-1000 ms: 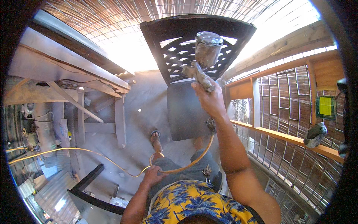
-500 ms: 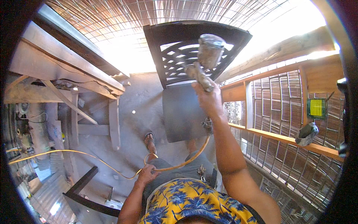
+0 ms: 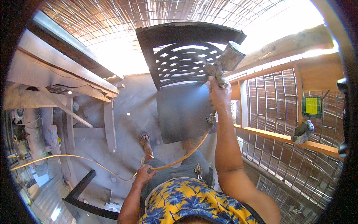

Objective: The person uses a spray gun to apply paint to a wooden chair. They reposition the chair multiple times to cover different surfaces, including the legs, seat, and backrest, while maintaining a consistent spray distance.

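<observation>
The spray gun (image 3: 223, 65) in my right hand (image 3: 220, 95) is dull metal, crusted and rough with dried paint. The chair (image 3: 182, 71) before it has a dark matt coat, its seat smooth. My left hand (image 3: 143, 173) grips a smooth yellowish rubbery hose (image 3: 93, 162). Under the chair, the floor (image 3: 128, 123) is rough grey concrete.

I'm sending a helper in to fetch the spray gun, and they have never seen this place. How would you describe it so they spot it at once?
Find the dark chair with the woven lattice back in the middle of the yard. At the right edge of its back, the person's raised right hand grips the spray gun. It is the only tool with a grimy metal cup on top and a yellow hose trailing down to the left hand.
</observation>
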`<state>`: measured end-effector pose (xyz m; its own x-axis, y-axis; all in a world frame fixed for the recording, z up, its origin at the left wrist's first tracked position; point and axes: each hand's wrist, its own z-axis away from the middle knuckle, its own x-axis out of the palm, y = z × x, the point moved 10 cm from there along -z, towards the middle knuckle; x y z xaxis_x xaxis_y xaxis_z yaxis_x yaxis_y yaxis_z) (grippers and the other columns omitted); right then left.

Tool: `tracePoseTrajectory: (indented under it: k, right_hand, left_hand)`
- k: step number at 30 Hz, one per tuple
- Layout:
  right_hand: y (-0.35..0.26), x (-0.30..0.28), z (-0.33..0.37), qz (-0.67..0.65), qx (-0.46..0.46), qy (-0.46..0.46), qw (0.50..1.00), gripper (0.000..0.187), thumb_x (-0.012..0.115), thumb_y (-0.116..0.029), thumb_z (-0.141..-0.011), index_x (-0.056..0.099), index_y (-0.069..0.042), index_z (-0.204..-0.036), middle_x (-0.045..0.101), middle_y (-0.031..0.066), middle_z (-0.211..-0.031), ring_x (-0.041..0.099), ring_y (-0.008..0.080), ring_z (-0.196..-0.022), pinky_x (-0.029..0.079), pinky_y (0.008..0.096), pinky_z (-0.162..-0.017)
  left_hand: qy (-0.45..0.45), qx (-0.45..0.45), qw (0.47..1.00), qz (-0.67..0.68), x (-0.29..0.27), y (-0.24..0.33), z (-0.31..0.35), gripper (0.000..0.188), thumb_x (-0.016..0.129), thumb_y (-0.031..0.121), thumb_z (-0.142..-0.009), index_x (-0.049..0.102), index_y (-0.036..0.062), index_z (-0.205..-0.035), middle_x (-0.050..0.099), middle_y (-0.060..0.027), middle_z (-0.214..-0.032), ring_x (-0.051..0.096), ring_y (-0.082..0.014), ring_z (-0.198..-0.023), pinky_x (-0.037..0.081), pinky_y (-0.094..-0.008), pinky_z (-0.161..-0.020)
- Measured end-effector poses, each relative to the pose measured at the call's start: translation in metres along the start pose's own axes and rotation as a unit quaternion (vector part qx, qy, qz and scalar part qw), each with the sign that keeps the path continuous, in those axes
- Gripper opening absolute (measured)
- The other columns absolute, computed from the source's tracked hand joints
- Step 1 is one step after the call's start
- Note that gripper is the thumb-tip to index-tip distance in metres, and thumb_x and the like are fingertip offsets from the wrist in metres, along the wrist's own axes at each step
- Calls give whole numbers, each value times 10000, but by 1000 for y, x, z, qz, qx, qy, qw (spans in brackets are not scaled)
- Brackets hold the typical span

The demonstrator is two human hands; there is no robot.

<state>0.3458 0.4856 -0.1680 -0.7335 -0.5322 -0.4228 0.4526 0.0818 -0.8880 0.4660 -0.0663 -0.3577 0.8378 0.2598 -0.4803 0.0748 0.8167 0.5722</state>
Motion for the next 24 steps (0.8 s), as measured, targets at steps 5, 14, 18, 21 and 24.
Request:
tracePoseTrajectory:
  k: [5, 14, 18, 21, 24]
  right_hand:
    - [17, -35, -8, -10, 12, 78, 997, 345, 769, -320, -955, 727, 21, -984, 670, 65, -726, 601, 178, -663, 496, 381, -652]
    - [-42, 8, 3, -48, -30, -73, 996, 270, 731, -271, -984, 668, -15, -926, 601, 24, -680, 525, 86, -521, 406, 269, -457]
    - [-74, 24, 14, -44, -4, -168, 985, 280, 718, -269, -990, 637, -23, -883, 584, 17, -654, 496, 70, -461, 392, 247, -396]
    - [-93, 26, 15, -64, 12, -203, 977, 258, 730, -290, -985, 662, -47, -930, 584, 8, -635, 489, 82, -439, 388, 263, -382]
    - [-99, 11, 4, -14, 21, -174, 984, 264, 744, -311, -978, 671, -57, -975, 574, 2, -630, 480, 91, -429, 379, 273, -371]
  left_hand:
    - [2, -12, 1000, -5, -6, 2, -3, 442, 820, 454, -853, 687, 51, -978, 682, -192, -1072, 662, -394, -1033, 535, -475, -890]
    - [8, 17, 1000, 15, -12, 20, -1, 415, 813, 438, -856, 685, 64, -982, 679, -184, -1020, 667, -385, -994, 533, -471, -855]
    - [3, 42, 999, 13, -7, 40, -6, 389, 815, 413, -860, 691, 68, -989, 682, -181, -999, 676, -377, -963, 537, -462, -838]
    - [20, 94, 994, 45, -8, 65, -4, 393, 812, 420, -866, 698, 65, -990, 688, -182, -1002, 675, -378, -961, 537, -465, -833]
    - [-2, 89, 996, 29, -6, 78, -5, 423, 800, 453, -874, 702, 58, -990, 693, -185, -1006, 672, -382, -967, 534, -474, -839]
